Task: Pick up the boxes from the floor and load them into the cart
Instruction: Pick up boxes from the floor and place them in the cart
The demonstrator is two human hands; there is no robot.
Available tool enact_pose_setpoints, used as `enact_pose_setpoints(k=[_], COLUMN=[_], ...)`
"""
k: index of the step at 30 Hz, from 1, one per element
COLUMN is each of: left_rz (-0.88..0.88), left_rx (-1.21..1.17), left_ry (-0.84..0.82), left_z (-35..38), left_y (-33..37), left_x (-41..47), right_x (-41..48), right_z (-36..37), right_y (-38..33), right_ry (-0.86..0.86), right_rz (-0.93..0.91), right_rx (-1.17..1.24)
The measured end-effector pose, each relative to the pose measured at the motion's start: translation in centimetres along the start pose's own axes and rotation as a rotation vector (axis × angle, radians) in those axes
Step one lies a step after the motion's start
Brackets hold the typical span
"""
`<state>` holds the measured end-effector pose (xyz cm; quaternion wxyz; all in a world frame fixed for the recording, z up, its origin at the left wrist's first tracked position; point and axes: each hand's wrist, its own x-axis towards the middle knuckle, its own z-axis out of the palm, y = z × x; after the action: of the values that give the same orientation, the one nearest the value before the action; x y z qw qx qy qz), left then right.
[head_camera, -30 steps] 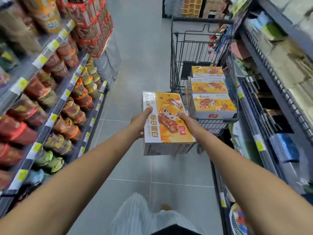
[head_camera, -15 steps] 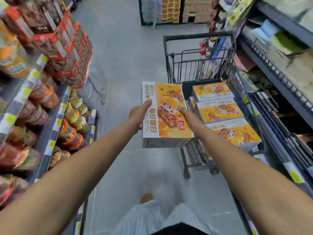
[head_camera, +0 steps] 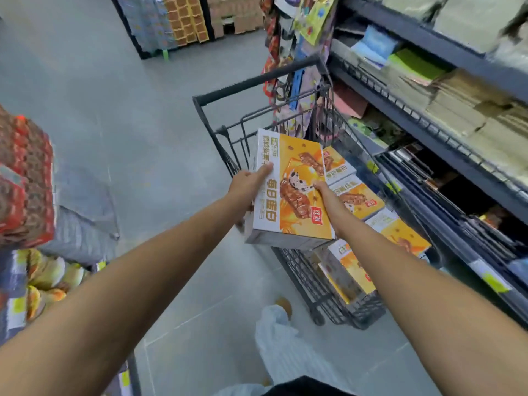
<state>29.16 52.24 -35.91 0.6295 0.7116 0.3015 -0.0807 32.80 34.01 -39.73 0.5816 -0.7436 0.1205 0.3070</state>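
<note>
We grip a box [head_camera: 288, 192] with both hands: left hand [head_camera: 247, 185] clasping its left edge, right hand [head_camera: 328, 200] its right. It hangs over the cart [head_camera: 228, 155], above other boxes [head_camera: 357, 197].

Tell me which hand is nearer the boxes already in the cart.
Right. The right hand grips the held box's cart-side edge, beside the loaded boxes; the left hand grips the far edge.

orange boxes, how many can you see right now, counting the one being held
5. One held box sits between the left hand and right hand. Three lie in a row in the cart basket. One lower. More may be hidden.
</note>
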Motion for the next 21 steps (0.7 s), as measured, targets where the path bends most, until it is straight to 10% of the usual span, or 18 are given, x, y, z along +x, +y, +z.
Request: enact_pose_setpoints(k=[21], left_rz=[-0.215], left_rx=[0.421], left_ry=[-0.409], left_z=[9.9], left_y=[6.1], left_x=[25.2], right_x=[15.9], right_z=[-3.8], right_y=[-3.4], right_ry=[0.426], right_rz=[0.358], right_rx=[0.293])
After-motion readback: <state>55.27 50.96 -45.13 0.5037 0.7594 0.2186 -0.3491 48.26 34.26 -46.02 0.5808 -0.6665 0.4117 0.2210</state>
